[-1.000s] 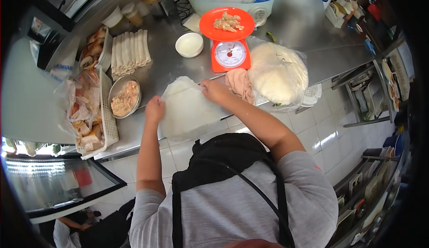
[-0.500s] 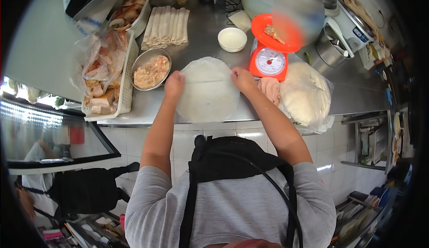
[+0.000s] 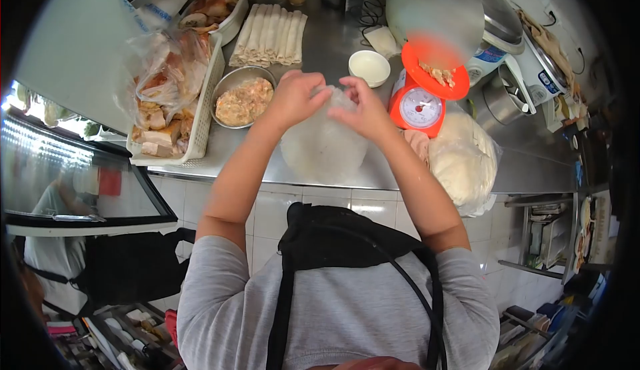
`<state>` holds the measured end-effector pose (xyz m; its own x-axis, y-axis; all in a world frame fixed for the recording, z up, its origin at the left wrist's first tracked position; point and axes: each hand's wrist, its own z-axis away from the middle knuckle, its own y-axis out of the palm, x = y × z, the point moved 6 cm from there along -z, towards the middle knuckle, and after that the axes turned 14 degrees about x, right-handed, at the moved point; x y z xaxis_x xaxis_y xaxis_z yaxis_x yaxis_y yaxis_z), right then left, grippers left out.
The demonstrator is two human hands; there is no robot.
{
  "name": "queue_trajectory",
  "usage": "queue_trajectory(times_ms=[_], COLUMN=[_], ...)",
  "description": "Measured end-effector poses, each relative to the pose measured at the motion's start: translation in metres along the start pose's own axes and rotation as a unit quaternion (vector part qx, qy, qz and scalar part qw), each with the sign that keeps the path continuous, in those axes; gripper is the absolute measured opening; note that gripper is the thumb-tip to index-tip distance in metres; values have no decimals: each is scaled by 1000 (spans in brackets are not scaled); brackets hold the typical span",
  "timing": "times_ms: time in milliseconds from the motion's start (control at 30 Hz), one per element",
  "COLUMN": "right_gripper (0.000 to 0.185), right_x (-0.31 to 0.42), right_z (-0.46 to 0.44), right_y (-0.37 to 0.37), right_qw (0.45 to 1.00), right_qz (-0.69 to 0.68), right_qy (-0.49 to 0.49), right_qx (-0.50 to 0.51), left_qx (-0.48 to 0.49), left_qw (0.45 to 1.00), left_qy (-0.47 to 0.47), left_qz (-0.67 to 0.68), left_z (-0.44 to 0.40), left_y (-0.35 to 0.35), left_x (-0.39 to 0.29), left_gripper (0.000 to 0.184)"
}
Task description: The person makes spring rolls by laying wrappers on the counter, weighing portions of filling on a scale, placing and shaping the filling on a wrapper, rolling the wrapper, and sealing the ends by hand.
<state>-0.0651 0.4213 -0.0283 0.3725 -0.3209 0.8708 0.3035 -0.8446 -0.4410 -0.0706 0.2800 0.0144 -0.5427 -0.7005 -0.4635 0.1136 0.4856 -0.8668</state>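
Right now the thin round wrapper (image 3: 323,153) lies on the steel counter (image 3: 327,30), near its front edge. At its far side, the left hand (image 3: 300,98) curls its fingers together; whether they pinch it, I cannot tell. The right hand (image 3: 363,107) keeps thumb and forefinger apart. Around them stand a metal bowl (image 3: 241,73) of minced filling (image 3: 245,102), pale rolls (image 3: 270,35) and a red scale (image 3: 420,108).

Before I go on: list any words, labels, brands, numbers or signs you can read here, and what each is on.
None reads with confidence.
Scale dial: numbers present, too small to read.
Blue label on the lidded container behind the scale: too small to read.
Blue panel on the white appliance at right: unreadable.
Blue lettering at upper left: too blurred.
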Motion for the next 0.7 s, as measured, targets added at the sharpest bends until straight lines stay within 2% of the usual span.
queue_trajectory(times_ms=[33,100,167,267,367,400,467,533,600,700], right_gripper=[20,20,19,16,15,15,16,18,18,19], right_x=[4,-14,-52,-37,-1,7,20,-2,-31,-70], right_z=[12,16,18,3,1,4,25,49,74,103], right_y=[5,12,14,-21,-42,-42,-33,-8,22,54], right_qw=[998,998,992,993,993,991,976,962,951,940], right_qz=[16,31,23,28,58,106,198,259,275,278], right_qy=[-40,-13,121,107,17,-19,-88,-81,-95,-48], right_qx=[-42,-48,23,-44,-100,-79,-33,21,102,193], left_qx=[14,14,-9,-11,-49,-64,-89,-31,12,70], left_qw=[999,998,999,994,994,994,993,993,995,997], left_qy=[-27,-46,-31,-70,-17,6,74,108,82,41], left_qz=[26,43,22,81,92,85,-21,-47,-52,2], left_z=[-3,-6,-12,-16,1,11,43,76,112,149], left_y=[-8,-15,-26,-40,-58,-61,-54,-22,24,86], left_x=[-3,0,15,44,37,32,16,18,27,43], left_gripper=[17,16,15,13,12,11,12,12,13,12])
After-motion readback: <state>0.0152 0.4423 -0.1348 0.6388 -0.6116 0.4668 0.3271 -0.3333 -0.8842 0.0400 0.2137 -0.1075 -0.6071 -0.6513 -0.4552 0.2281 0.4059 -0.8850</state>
